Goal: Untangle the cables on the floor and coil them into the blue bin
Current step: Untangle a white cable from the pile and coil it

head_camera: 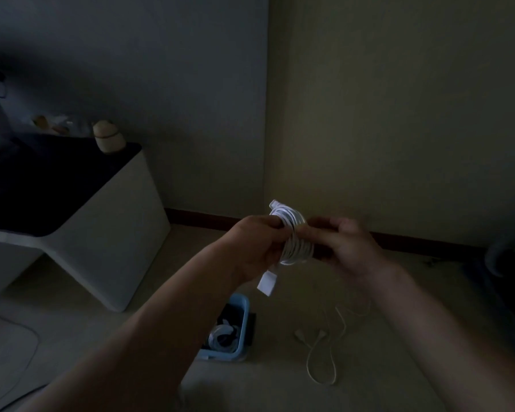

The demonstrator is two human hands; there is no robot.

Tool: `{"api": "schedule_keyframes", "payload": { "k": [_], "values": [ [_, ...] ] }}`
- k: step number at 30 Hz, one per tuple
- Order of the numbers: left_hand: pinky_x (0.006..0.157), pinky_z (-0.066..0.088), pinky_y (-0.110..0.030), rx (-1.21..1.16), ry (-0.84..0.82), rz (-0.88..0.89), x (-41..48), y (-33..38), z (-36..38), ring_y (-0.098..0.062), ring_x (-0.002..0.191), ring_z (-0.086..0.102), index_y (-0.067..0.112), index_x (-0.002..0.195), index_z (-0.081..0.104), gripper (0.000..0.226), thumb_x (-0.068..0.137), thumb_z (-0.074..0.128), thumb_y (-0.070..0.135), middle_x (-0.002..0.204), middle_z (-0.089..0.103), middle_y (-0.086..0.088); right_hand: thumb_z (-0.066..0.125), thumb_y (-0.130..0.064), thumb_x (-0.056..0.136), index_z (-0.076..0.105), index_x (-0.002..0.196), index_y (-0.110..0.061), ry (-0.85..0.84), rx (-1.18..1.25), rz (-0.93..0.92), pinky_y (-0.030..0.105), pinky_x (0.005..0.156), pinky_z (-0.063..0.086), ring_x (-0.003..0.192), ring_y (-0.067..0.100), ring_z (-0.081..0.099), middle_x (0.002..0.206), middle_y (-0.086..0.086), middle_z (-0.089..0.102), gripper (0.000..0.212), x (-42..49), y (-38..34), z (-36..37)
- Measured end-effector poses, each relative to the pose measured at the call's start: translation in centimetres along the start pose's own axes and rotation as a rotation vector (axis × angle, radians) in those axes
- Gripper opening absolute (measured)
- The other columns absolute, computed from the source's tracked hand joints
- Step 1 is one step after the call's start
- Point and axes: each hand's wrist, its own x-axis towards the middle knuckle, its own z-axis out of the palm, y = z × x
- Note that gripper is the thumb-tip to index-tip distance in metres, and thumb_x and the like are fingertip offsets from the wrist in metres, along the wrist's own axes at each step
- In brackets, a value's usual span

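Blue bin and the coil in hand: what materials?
Blue bin: likely moulded plastic, smooth, with a rounded rim. White cable coil: seemingly a glossy flexible plastic sheath; it bends in tight loops and catches light. Dim frame, so tentative.

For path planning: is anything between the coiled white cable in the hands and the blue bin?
Nothing visible. The left hand and right hand grip the coiled white cable above the open blue bin; another coil lies inside.

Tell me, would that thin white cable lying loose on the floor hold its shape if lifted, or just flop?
Probably flop: the floor cable lies in slack, wandering loops. It looks thin, so it is likely very light. Its plug ends would probably dangle, as one does below the coiled cable.
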Motion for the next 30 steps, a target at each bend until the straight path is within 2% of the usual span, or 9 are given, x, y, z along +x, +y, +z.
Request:
{"api": "schedule_keyframes", "payload": {
  "k": [3, 6, 10, 12, 18, 20, 23, 26, 30],
  "values": [
    [0.100, 0.051, -0.049, 0.076, 0.035, 0.029, 0.3, -0.6, 0.0, -0.036, 0.103, 0.064, -0.009, 0.106, 0.062, 0.015, 0.097, 0.051, -0.003, 0.113, 0.061, -0.028, 0.080, -0.016, 0.063, 0.071, 0.094, -0.003, -0.004, -0.005, -0.001, 0.030, 0.066, 0.058, 0.079, 0.022, 0.073, 0.086, 0.011, 0.075, 0.035, -0.2, 0.3, 0.0],
    [0.093, 0.055, -0.052, 0.113, 0.090, 0.056, 0.4, -1.0, 0.5, -0.042, 0.100, 0.068, -0.011, 0.103, 0.063, 0.016, 0.098, 0.049, -0.004, 0.110, 0.064, -0.032, 0.084, -0.025, 0.058, 0.069, 0.099, 0.002, 0.058, -0.122, -0.018, 0.039, 0.078, 0.059, 0.085, 0.031, 0.072, 0.094, 0.020, 0.074, 0.051, -0.1, 0.8, 0.2],
    [0.078, 0.059, -0.041, -0.070, 0.044, -0.018, 0.3, -1.0, 0.9, -0.032, 0.082, 0.069, -0.017, 0.103, 0.058, 0.029, 0.099, 0.031, -0.007, 0.098, 0.062, -0.030, 0.083, -0.014, 0.068, 0.069, 0.097, 0.003, 0.097, -0.148, -0.009, 0.031, 0.066, 0.059, 0.078, 0.026, 0.070, 0.093, 0.022, 0.073, 0.036, -0.1, 1.3, 0.2],
    [0.075, 0.061, -0.038, -0.091, 0.047, -0.027, 0.3, -1.1, 0.8, -0.028, 0.074, 0.072, -0.018, 0.104, 0.059, 0.031, 0.099, 0.029, -0.009, 0.089, 0.065, -0.025, 0.084, -0.017, 0.062, 0.069, 0.100, 0.004, 0.096, -0.139, 0.008, 0.030, 0.066, 0.057, 0.080, 0.026, 0.070, 0.095, 0.021, 0.074, 0.045, -0.1, 1.1, 0.1],
    [0.074, 0.060, -0.033, 0.127, 0.138, 0.097, -0.1, -1.6, 1.4, -0.029, 0.080, 0.072, -0.008, 0.094, 0.068, 0.022, 0.094, 0.046, -0.011, 0.089, 0.070, -0.020, 0.089, -0.034, 0.037, 0.071, 0.098, -0.002, 0.084, -0.100, 0.049, 0.042, 0.085, 0.057, 0.086, 0.029, 0.071, 0.095, 0.018, 0.074, 0.071, -0.2, 0.8, -0.2],
    [0.079, 0.061, -0.038, 0.153, 0.148, 0.113, -0.1, -1.7, 1.3, -0.033, 0.084, 0.073, -0.009, 0.094, 0.069, 0.019, 0.094, 0.050, -0.009, 0.092, 0.071, -0.024, 0.089, -0.030, 0.039, 0.070, 0.099, -0.002, 0.079, -0.074, 0.070, 0.044, 0.084, 0.056, 0.085, 0.030, 0.070, 0.096, 0.018, 0.073, 0.068, -0.3, 0.7, -0.2],
    [0.085, 0.060, -0.044, 0.211, 0.193, 0.119, 0.0, -1.9, 1.2, -0.034, 0.087, 0.073, -0.006, 0.098, 0.071, 0.016, 0.094, 0.056, -0.005, 0.095, 0.072, -0.023, 0.086, -0.023, 0.047, 0.068, 0.096, -0.004, 0.065, -0.064, 0.078, 0.036, 0.072, 0.053, 0.081, 0.028, 0.066, 0.090, 0.016, 0.070, 0.055, -0.6, 0.7, 0.1],
    [0.082, 0.061, -0.040, 0.226, 0.221, 0.114, -0.1, -2.0, 1.1, -0.032, 0.087, 0.074, -0.004, 0.102, 0.071, 0.015, 0.093, 0.059, -0.004, 0.095, 0.073, -0.020, 0.089, -0.029, 0.039, 0.068, 0.093, -0.005, 0.062, -0.088, 0.052, 0.044, 0.079, 0.053, 0.084, 0.032, 0.066, 0.087, 0.015, 0.070, 0.063, -0.8, 0.7, 0.5],
    [0.075, 0.062, -0.036, 0.258, 0.258, 0.127, -0.5, -2.1, 1.3, -0.029, 0.084, 0.074, 0.004, 0.091, 0.073, 0.017, 0.091, 0.060, -0.006, 0.092, 0.073, -0.018, 0.091, -0.036, 0.032, 0.067, 0.091, -0.005, 0.059, -0.131, 0.042, 0.047, 0.080, 0.052, 0.086, 0.035, 0.067, 0.089, 0.017, 0.070, 0.070, -0.8, 1.0, 0.6]
  ]
}}
